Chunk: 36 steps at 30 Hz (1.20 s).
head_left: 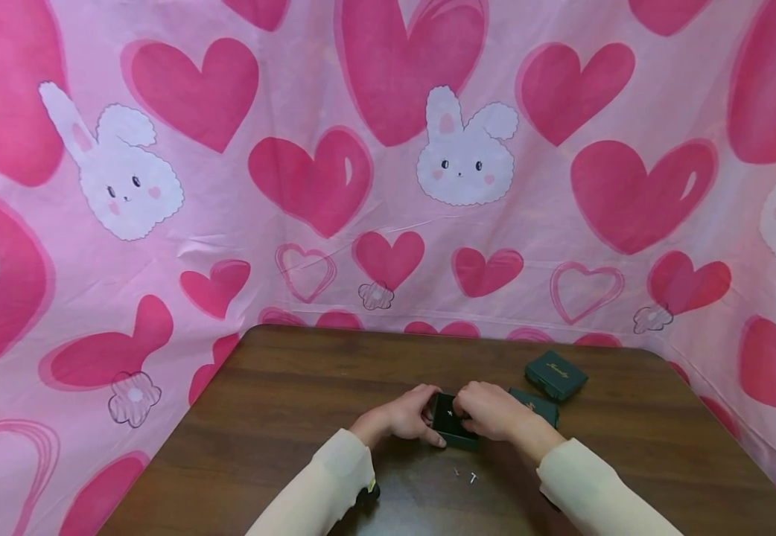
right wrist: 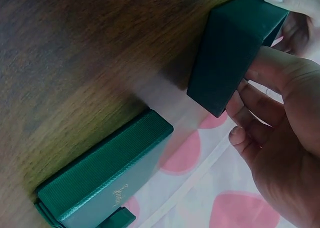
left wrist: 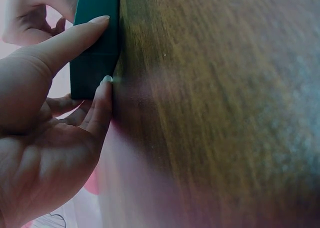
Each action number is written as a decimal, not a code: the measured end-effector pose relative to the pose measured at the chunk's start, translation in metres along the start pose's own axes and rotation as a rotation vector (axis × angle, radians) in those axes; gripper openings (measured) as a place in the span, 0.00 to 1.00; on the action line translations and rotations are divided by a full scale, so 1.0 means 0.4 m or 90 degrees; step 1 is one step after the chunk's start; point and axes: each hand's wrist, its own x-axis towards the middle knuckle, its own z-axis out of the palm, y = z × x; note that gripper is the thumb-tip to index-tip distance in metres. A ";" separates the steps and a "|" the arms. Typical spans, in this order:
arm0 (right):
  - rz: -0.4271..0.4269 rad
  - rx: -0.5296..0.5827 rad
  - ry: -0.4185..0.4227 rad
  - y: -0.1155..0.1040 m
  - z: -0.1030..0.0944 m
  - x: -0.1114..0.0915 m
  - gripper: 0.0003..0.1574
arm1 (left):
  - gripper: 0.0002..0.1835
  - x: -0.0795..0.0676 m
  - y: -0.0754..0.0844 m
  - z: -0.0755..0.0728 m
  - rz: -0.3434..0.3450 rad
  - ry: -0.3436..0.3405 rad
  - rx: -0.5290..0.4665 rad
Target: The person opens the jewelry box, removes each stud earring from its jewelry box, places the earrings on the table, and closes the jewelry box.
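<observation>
A dark green jewelry box base [head_left: 455, 439] with a black insert [head_left: 443, 420] stands on the table, uncovered. My left hand [head_left: 409, 417] grips its left side, thumb on the near wall [left wrist: 95, 68] and fingers round the corner. A tiny silver piece [head_left: 450, 412] shows on the insert. The right hand [head_left: 491, 409] is bent over the right part of the box, its thumb and fingers at the rim in the right wrist view. What those fingertips hold, if anything, is hidden. Two small silvery pieces, one brighter [head_left: 474, 478] and one fainter [head_left: 456, 472], lie in front of the box.
A green lid-like piece [head_left: 541, 408] with gold lettering lies beyond the right hand, partly covered by it. Behind it is another green box [head_left: 555, 374], closed, with gold script. The brown wooden table [head_left: 307, 387] meets a pink heart-and-rabbit cloth [head_left: 388, 208] at the back.
</observation>
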 end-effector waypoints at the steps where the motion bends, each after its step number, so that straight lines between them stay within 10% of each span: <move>1: 0.001 0.006 0.001 0.000 0.000 0.001 0.05 | 0.35 0.001 -0.001 0.000 -0.001 -0.001 -0.001; 36: -0.029 0.044 0.053 0.013 0.003 -0.004 0.07 | 0.35 0.003 -0.009 0.003 0.002 0.001 -0.003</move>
